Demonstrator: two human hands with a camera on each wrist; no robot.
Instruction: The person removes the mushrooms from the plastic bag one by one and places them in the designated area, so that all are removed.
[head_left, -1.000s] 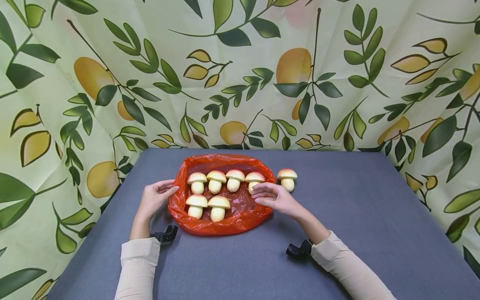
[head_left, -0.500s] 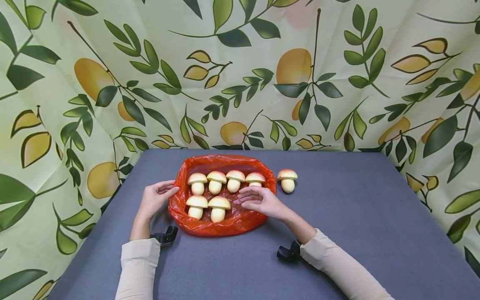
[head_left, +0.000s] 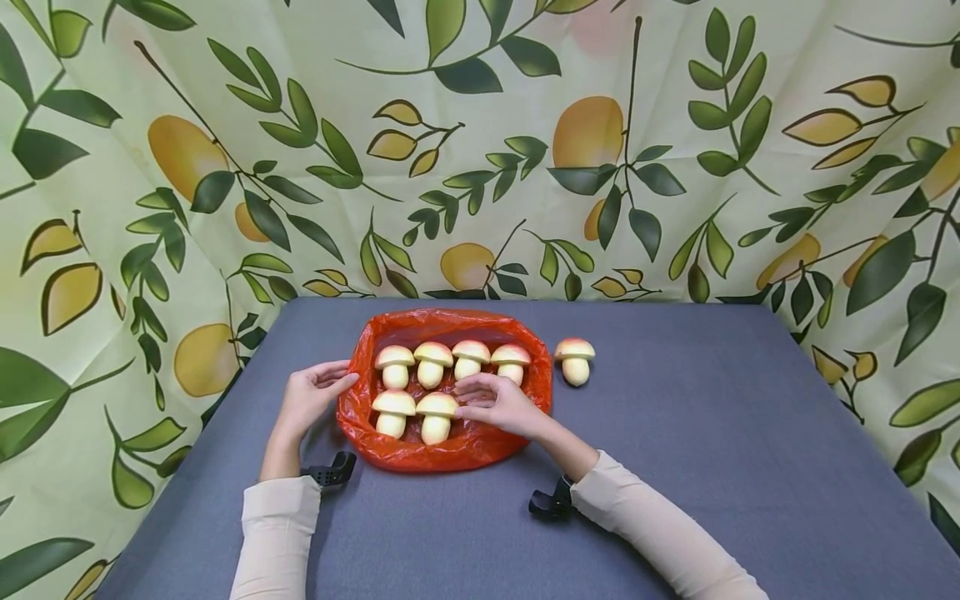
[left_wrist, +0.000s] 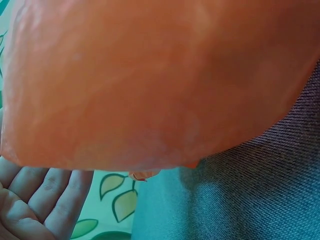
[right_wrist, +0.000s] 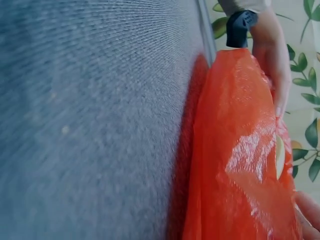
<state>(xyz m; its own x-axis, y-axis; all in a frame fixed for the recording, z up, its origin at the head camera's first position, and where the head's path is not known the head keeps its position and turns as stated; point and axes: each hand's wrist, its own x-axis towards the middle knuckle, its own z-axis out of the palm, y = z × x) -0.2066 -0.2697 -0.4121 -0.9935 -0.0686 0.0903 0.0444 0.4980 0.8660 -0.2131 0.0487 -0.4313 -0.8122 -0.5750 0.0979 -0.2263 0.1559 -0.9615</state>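
Observation:
A red plastic bag (head_left: 438,457) stands on the table with its mouth spread wide. Inside are several pale mushrooms with yellow-red caps: a back row, including the rightmost mushroom (head_left: 511,356), and a front pair, whose right-hand mushroom (head_left: 435,423) is nearest my right hand (head_left: 498,406). That hand is over the bag's right half, fingers loosely bent, fingertips right at this cap's edge, holding nothing visible. My left hand (head_left: 309,398) touches the bag's left rim with thumb and fingers fairly straight. In the left wrist view the bag hides the left fingertips.
One more mushroom (head_left: 574,362) lies on the table outside the bag, just right of its rim. The grey-blue table (head_left: 675,400) backs onto a fabric backdrop (head_left: 480,150) printed with leaves and fruit. A black wrist camera (head_left: 551,500) sits under the right wrist.
My right hand has moved left across the bag, from the back-right mushroom to the front pair's right-hand cap. The left hand, bag and mushrooms have stayed put.

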